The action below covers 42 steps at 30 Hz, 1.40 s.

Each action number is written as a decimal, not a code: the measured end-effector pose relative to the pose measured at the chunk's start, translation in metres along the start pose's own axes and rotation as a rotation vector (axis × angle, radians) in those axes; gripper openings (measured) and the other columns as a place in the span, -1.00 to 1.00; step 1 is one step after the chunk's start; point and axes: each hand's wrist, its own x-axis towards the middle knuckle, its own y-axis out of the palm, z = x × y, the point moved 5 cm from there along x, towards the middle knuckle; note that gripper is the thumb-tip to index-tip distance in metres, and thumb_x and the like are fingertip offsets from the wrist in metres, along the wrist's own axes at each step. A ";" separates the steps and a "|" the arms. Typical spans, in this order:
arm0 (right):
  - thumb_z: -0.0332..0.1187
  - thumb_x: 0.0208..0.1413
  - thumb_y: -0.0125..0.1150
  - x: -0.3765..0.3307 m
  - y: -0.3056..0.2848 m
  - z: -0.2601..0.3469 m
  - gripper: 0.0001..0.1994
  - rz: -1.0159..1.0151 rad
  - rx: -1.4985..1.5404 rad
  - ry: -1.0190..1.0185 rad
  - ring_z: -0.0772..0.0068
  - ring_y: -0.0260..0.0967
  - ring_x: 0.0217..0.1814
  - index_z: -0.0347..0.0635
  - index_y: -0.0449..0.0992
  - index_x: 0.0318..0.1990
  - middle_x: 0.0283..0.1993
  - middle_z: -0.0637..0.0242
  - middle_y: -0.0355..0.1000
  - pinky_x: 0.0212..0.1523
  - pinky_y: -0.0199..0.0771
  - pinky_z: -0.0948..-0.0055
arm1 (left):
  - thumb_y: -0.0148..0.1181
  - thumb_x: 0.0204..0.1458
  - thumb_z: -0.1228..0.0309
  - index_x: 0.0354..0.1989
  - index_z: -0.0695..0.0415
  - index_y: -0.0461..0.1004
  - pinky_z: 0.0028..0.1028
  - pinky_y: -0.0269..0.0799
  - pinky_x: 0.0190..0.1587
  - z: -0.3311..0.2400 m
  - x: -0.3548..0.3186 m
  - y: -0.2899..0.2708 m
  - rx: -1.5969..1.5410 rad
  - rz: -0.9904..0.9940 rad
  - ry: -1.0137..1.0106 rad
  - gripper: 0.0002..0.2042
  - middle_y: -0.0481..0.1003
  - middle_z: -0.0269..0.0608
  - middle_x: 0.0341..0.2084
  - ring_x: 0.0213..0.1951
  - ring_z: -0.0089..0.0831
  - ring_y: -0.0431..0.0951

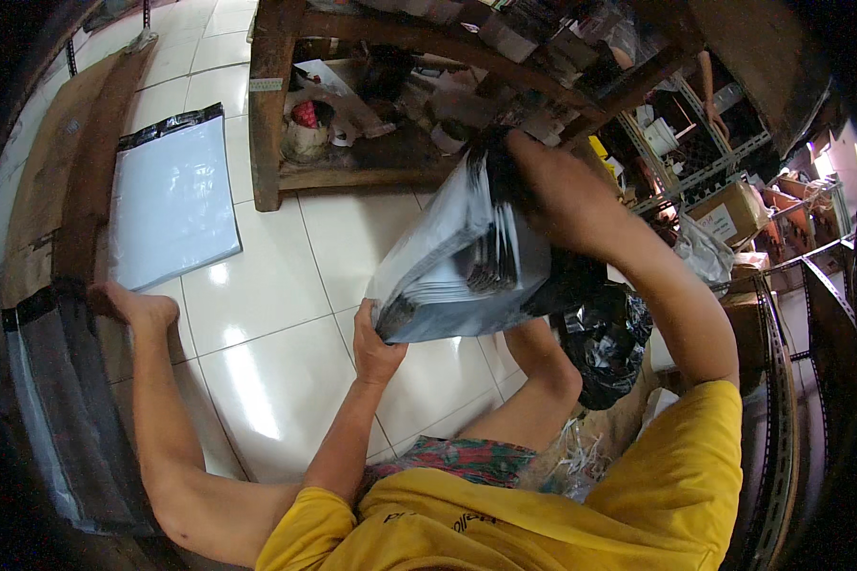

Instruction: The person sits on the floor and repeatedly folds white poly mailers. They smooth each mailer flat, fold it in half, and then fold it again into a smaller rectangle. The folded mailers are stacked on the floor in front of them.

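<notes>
Between my hands is a folded, fanned-out stack of plastic mailer bags (pixel 448 257), white to grey with black edges. My left hand (pixel 379 347) is closed on its lower left corner, thumb up along the side. At the upper right, my right hand (pixel 562 190) is wrapped round the black end of the stack; its fingers are partly hidden and smeared by motion. The stack is held tilted above the tiled floor, between my legs. Flat on the floor to the left lies a second stack of white mailers (pixel 174 209) with a black strip along its far edge.
A wooden table with a cluttered lower shelf (pixel 352 171) stands ahead. Long brown and dark packages (pixel 67 190) line the left side. A black plastic bag (pixel 605 347) sits by my right knee. Metal racks (pixel 686 162) and a cardboard box (pixel 726 214) are at the far right.
</notes>
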 end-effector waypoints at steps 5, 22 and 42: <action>-0.45 0.06 0.23 -0.001 0.001 -0.001 -0.54 -0.151 0.022 -0.110 -0.23 0.46 0.07 -0.25 0.34 0.15 -0.01 -0.12 0.48 0.00 0.53 -0.01 | 0.53 -0.23 0.42 0.35 0.19 0.05 -0.08 0.46 0.07 0.002 0.003 -0.002 -0.020 0.004 -0.021 -0.06 0.38 0.18 0.03 0.04 0.15 0.46; -0.50 -0.08 0.38 -0.020 -0.019 -0.005 -0.78 -0.481 0.171 -0.209 -0.06 0.46 -0.06 -0.17 0.56 -0.22 -0.17 0.12 0.48 -0.08 0.50 0.11 | 0.48 -0.16 0.40 0.32 0.27 0.10 -0.10 0.47 0.06 0.009 0.001 0.003 -0.042 0.028 -0.083 -0.14 0.38 0.17 0.01 0.02 0.15 0.48; -0.48 -0.07 0.27 -0.030 -0.026 0.027 -0.67 -0.288 -0.183 -0.363 -0.05 0.44 -0.21 -0.16 0.46 -0.08 -0.31 0.11 0.46 -0.17 0.44 0.11 | 0.47 -0.16 0.42 0.29 0.21 0.17 -0.11 0.47 0.08 0.003 0.006 0.001 -0.045 0.059 -0.031 -0.20 0.38 0.19 0.04 0.05 0.16 0.47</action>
